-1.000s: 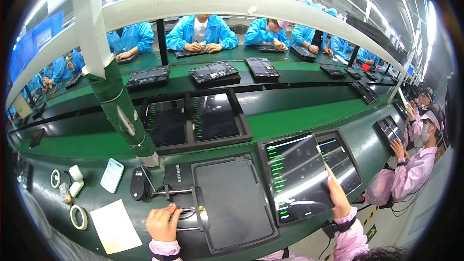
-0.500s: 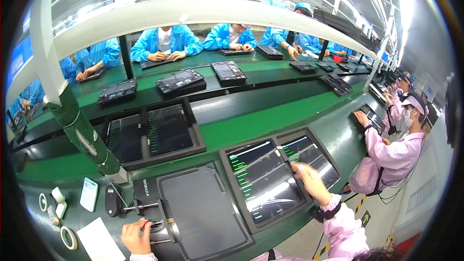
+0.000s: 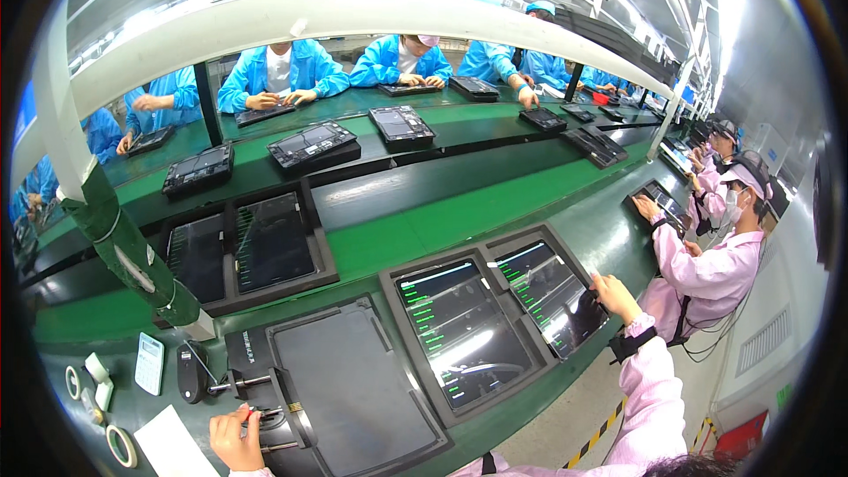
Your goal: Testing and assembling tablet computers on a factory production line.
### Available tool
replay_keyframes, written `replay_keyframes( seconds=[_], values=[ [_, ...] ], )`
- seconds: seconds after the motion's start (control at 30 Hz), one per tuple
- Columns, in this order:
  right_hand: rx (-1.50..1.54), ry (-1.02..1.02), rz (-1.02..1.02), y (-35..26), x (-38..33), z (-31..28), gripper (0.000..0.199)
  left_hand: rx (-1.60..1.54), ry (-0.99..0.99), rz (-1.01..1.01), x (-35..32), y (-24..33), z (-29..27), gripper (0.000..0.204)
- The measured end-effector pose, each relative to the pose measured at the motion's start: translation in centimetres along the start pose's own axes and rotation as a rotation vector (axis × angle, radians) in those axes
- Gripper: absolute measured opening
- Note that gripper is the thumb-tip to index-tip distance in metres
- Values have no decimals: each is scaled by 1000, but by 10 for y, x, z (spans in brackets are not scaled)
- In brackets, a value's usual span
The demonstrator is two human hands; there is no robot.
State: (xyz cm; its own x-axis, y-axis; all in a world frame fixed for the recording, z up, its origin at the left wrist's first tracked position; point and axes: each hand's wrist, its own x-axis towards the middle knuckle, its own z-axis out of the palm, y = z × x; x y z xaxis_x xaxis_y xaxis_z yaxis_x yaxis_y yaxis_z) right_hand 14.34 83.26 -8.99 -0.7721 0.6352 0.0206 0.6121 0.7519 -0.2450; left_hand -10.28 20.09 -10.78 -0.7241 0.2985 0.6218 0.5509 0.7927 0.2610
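Observation:
My left hand (image 3: 237, 440) closes around a small red-tipped lever (image 3: 256, 410) on a black test fixture (image 3: 353, 380) with metal rods and a flat dark plate. To its right, a dark foam tray (image 3: 481, 252) holds two tablet screens, both lit black with green lines of text. One is the left tablet screen (image 3: 464, 336). My right hand (image 3: 618, 297) is at the outer right edge of the right tablet screen (image 3: 543, 296), fingers bent at that edge. Its thumb side is partly hidden.
Another foam tray (image 3: 327, 269) with two dark screens lies beyond the fixture. A green-wrapped post (image 3: 132, 252) rises at left, near tape rolls (image 3: 121, 446), a white calculator (image 3: 149, 363) and paper (image 3: 172, 446). Open tablets line the far conveyor; co-workers sit opposite and at right.
My right hand has moved right, from between the two screens to the right screen's outer edge. My left hand stays on the lever. The whole view has shifted slightly.

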Motion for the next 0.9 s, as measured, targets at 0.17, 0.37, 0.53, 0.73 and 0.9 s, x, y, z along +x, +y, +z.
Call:
replay_keyframes(
  seconds=[0.17,0.37,0.53,0.73,0.9],
  values=[
    [-136,-100,-38,-23,0,7,39,-3,10,6,-4,-4,2,14],
    [704,-106,443,16,19,-19,73,-126,67,-72,-8,-6,13,18],
    [829,-183,298,31,29,-12,77,-150,67,-94,-6,-1,11,18],
    [717,-102,-4,-53,-7,-66,71,-108,44,-85,-3,-1,9,15],
    [1126,-49,75,-106,-42,-56,71,27,249,-254,5,-10,-2,20]
  ],
)
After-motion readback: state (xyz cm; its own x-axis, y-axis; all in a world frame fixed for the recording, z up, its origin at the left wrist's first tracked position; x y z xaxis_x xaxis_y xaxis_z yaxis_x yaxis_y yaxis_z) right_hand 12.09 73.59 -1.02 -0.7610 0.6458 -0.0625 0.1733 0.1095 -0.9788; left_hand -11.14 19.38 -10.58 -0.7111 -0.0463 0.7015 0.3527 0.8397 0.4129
